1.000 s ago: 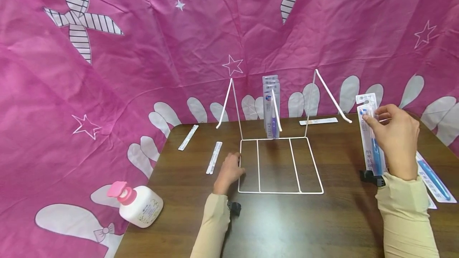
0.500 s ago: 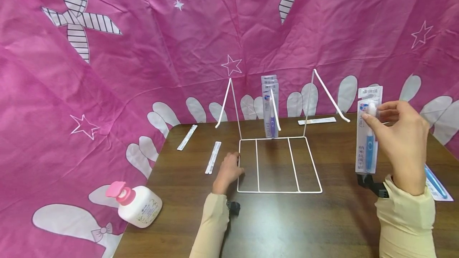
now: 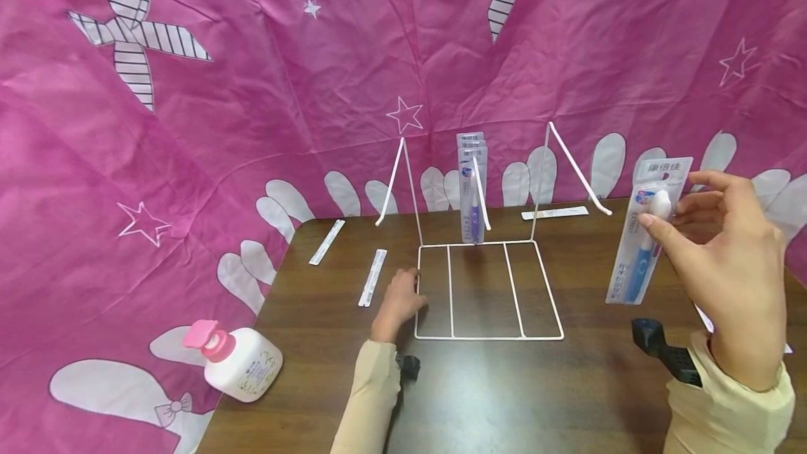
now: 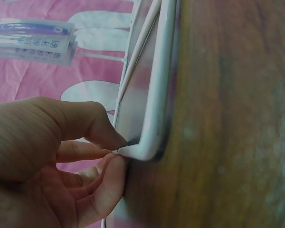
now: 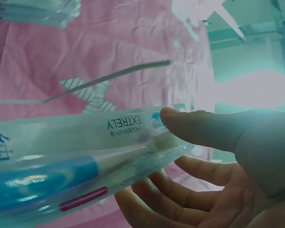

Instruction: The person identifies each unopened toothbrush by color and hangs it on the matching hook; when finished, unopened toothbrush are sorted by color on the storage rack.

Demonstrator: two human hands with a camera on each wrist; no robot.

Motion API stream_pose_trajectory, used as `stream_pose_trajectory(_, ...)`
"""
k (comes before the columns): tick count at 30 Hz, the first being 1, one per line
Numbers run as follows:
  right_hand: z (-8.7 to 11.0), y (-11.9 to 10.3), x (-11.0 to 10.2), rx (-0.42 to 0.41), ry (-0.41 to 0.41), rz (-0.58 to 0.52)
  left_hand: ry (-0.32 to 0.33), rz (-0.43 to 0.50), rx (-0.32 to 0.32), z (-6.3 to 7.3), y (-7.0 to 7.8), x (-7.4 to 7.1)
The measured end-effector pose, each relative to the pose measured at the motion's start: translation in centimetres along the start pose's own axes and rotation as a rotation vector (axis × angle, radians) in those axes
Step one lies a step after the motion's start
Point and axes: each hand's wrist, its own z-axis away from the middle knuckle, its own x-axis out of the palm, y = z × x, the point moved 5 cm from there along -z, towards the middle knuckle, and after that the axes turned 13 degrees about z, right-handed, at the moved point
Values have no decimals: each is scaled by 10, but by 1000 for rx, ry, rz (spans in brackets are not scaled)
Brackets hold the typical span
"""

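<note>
My right hand (image 3: 734,265) holds a packaged toothbrush (image 3: 642,258) with a blue handle, pinching the clear pack near its top between thumb and fingers. The pack is raised above the table, tilted, its hanging hole uppermost. In the right wrist view the blue handle (image 5: 42,185) points away from the hand. My left hand (image 3: 398,303) pinches the left bar of a white wire rack (image 3: 488,338), close to a base corner, as the left wrist view shows. Several packs of toothbrushes hang on the rack's middle hook, the front pack (image 3: 468,212) having a purple handle. The two outer hooks carry nothing.
A white pump bottle (image 3: 242,363) with a pink top stands at the table's left. Narrow white packets (image 3: 327,242) lie left of the rack and one packet (image 3: 555,213) behind it. A pink curtain (image 3: 252,90) hangs behind the table.
My right hand has moved right and closer to me. The toothbrush pack has turned to face the head camera and now leans. My left hand stays on the rack.
</note>
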Motion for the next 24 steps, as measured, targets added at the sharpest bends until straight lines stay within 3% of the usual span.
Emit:
stream_pose_trajectory(5,8,-9,-8,-65,-4,-45,1,4,-2,0,0,-1)
stream_pose_trajectory(14,17,-16,-4,-217,-141,-174,8,-4,6,0,0,-1)
stream_pose_trajectory(24,17,-20,8,-250,-253,-80,9,-2,7,1,3,-2)
